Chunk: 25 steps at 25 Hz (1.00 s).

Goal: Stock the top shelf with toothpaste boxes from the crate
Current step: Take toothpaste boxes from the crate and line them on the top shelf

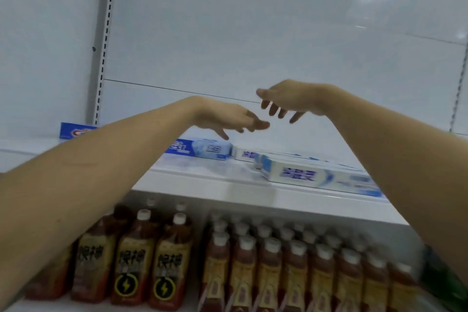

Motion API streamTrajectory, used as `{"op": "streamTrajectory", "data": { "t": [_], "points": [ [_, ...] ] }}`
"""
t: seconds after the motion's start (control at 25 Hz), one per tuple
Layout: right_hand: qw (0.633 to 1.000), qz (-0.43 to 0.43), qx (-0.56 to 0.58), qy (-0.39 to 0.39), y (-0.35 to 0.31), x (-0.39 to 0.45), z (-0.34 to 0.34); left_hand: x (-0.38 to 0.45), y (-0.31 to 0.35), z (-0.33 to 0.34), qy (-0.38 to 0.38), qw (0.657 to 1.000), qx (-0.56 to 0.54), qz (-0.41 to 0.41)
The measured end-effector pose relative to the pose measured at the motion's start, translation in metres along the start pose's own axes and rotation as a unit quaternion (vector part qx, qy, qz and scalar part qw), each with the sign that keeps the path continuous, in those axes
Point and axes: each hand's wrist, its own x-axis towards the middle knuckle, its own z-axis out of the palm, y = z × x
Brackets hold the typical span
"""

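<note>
White panelling fills the back of the unit, with a slotted metal upright (105,40) running up well to the left of my fingers. Both my bare arms reach in over the white top shelf (228,186). My left hand (222,115) hangs palm down, its fingers (260,124) loosely spread and pointing down to the right, holding nothing. My right hand (291,97) sits just beside it and slightly higher, fingers (274,109) drooping apart with nothing between them either. The fingertips of the two hands come near each other, but I cannot tell whether they touch.

Directly below my left fingers lies a blue and white toothpaste box (202,149), flat on the shelf with its long face toward me. Below and to the right of my right fingers lies a white toothpaste box with blue lettering (316,177) at the shelf's front edge, angled, with more pale boxes (244,154) packed behind it; motion blur keeps me from counting them. Far left of my hands, partly hidden by my left forearm, a darker blue toothpaste box (74,130) stands on its long edge.

Beneath the shelf, well under both hands, stand rows of brown drink bottles with white caps (273,261). The bottles under my left arm (136,261) have black-lettered yellow labels.
</note>
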Motion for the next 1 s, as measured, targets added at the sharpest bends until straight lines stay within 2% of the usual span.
{"op": "streamTrajectory", "data": {
  "t": [0.12,0.2,0.36,0.44,0.52,0.8,0.92,1.0],
  "points": [
    [0.992,0.028,-0.016,-0.126,0.058,-0.048,-0.011,-0.002,0.042,0.052,-0.040,0.999,0.008,-0.001],
    [0.983,0.035,-0.031,-0.177,0.088,-0.068,-0.017,0.000,0.055,0.072,-0.046,0.998,0.051,-0.005],
    [0.965,0.055,-0.119,-0.226,0.126,-0.087,-0.022,0.005,0.064,0.093,-0.021,0.991,0.131,-0.036],
    [0.943,0.044,-0.252,-0.213,0.134,-0.084,-0.016,0.010,0.062,0.092,-0.026,0.989,0.139,-0.047],
    [0.927,0.026,-0.328,-0.179,0.138,-0.077,-0.010,0.017,0.060,0.088,-0.052,0.987,0.141,-0.061],
    [0.956,-0.007,-0.266,-0.124,0.146,-0.018,0.026,0.068,0.025,0.062,-0.109,0.944,0.294,-0.098],
    [0.960,0.011,-0.229,-0.159,0.148,0.010,0.030,0.083,0.004,0.049,-0.123,0.941,0.304,-0.088],
    [0.967,0.056,-0.138,-0.207,0.147,0.017,0.018,0.087,-0.001,0.036,-0.138,0.954,0.247,-0.093]
  ]
}}
